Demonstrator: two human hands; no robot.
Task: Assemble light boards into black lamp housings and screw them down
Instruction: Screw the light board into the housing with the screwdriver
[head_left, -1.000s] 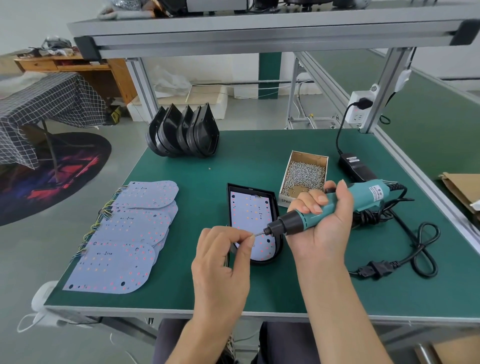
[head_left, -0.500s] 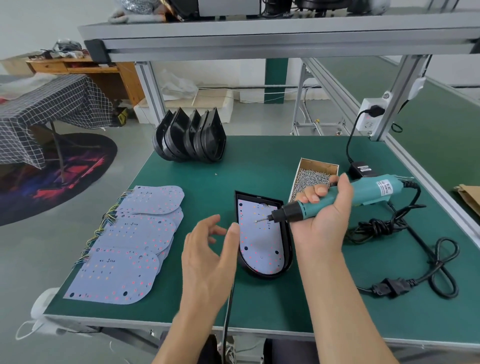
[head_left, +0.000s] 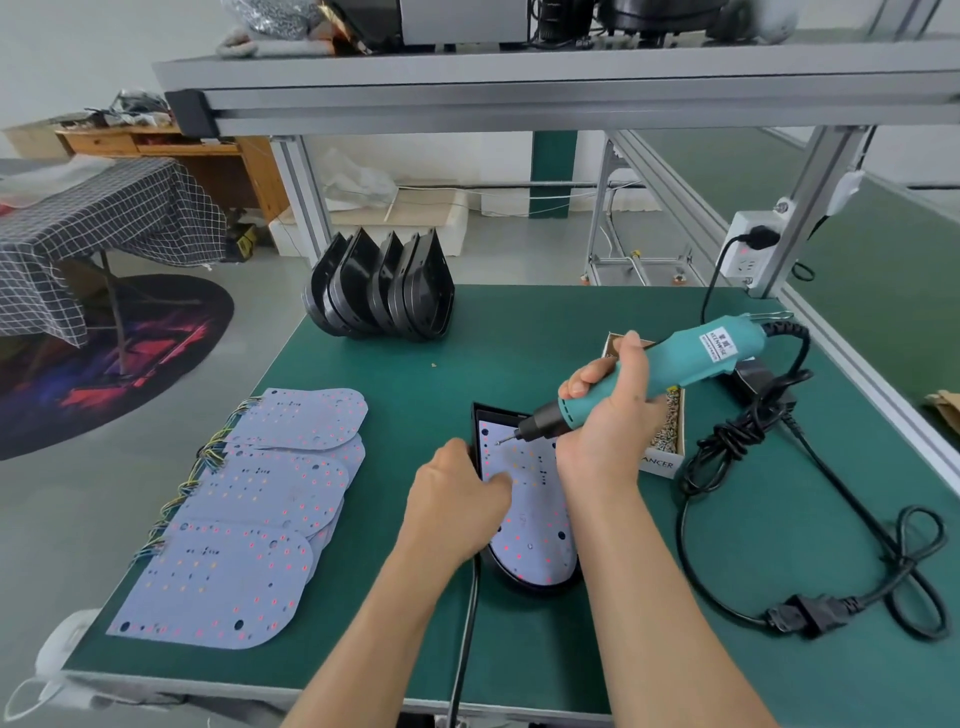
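A black lamp housing (head_left: 540, 584) lies on the green table (head_left: 519, 358) with a pale light board (head_left: 535, 514) seated inside it. My left hand (head_left: 457, 501) grips the housing's left edge, thumb resting on the board. My right hand (head_left: 608, 421) grips a teal electric screwdriver (head_left: 670, 371); its bit tip touches the board near the upper left corner. A stack of loose light boards (head_left: 244, 509) with coloured wires lies at the left. Several empty black housings (head_left: 382, 291) stand at the back.
A small cardboard box of screws (head_left: 667, 441) sits behind my right hand. The screwdriver's black cable and a plug (head_left: 802, 616) coil at the right, near a power adapter (head_left: 753, 376). A wall socket (head_left: 750, 249) hangs on the aluminium frame post. A white mask (head_left: 57, 654) hangs off the front left corner.
My left hand let go of the screw at the bit and came down onto the housing's left edge. The screwdriver tilted downward, its tip now on the board.
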